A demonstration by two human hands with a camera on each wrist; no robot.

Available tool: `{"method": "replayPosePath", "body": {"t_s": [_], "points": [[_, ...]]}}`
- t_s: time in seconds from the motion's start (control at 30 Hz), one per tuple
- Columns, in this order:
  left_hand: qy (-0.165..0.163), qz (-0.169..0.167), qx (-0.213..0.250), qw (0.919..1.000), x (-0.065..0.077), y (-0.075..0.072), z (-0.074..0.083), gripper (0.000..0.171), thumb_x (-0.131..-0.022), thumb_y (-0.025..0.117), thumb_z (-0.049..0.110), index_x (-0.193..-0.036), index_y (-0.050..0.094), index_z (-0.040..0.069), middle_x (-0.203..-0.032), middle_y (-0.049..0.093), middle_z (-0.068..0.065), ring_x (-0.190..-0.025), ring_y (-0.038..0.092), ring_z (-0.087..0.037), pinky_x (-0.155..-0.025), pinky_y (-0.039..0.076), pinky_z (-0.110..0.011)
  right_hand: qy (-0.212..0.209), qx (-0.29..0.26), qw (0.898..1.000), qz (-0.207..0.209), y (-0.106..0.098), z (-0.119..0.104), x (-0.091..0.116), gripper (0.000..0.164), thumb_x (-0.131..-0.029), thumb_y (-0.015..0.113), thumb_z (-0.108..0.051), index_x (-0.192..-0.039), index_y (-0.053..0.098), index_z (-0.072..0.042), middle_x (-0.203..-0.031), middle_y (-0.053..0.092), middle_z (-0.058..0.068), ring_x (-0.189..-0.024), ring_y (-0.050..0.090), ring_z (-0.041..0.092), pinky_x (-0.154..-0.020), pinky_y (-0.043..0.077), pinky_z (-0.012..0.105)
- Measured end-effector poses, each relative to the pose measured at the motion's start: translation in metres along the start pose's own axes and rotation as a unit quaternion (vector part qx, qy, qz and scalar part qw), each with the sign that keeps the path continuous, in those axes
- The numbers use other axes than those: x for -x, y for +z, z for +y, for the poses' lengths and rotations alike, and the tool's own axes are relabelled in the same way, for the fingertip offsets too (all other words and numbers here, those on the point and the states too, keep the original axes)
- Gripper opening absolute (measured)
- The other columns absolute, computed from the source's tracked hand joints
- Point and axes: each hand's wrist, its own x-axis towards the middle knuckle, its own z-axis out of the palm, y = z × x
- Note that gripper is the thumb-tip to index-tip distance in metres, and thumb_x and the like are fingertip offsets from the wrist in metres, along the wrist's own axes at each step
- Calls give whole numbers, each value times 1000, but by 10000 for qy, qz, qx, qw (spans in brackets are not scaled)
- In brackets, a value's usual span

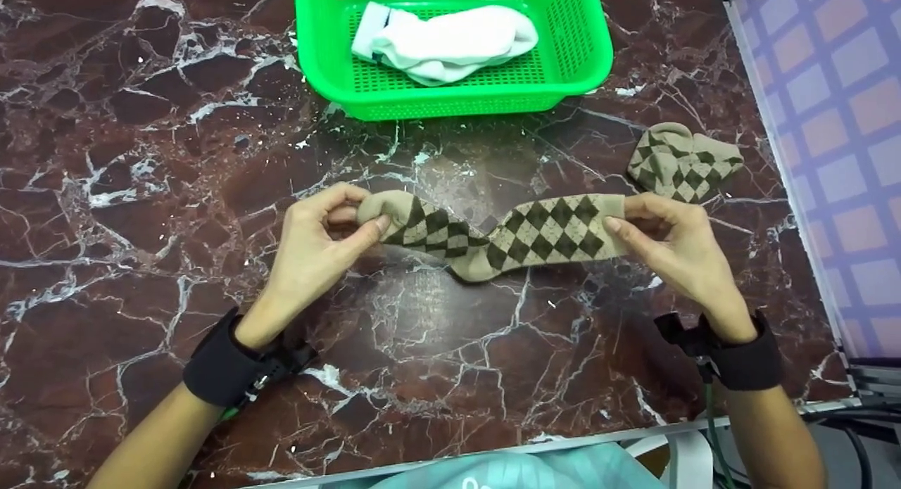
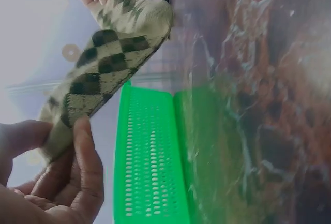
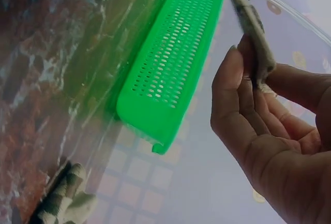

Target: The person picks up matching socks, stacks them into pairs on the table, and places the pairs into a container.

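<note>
A beige sock with dark brown diamonds stretches sideways between both hands, its heel sagging in the middle. My left hand pinches the toe end between thumb and fingers. At the cuff, my right hand pinches the other end. In the left wrist view the sock runs upward from the left hand, clear of the tabletop. The right wrist view shows the sock edge-on in the right hand. A second sock of the same pattern lies crumpled on the table, beyond the right hand.
A green plastic basket stands at the back of the dark red marbled table, with white socks inside. Along the right edge rises a checkered panel. A white chair part and cables show at the front right.
</note>
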Motion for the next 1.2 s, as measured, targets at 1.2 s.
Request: {"method": "replayPosePath", "body": {"t_s": [1.2], "points": [[-377,-1204,-2827,9509,-25,16,-30,33,-69,62,-10,-101,56,-7,-78,61,-14,-65,55,-24,-59,48,-32,731,1186,9809,-1354,33,73,-37,20,-76,68,-3,-96,64,-2,-80,64,8,-67,60,16,-56,50,22]]}}
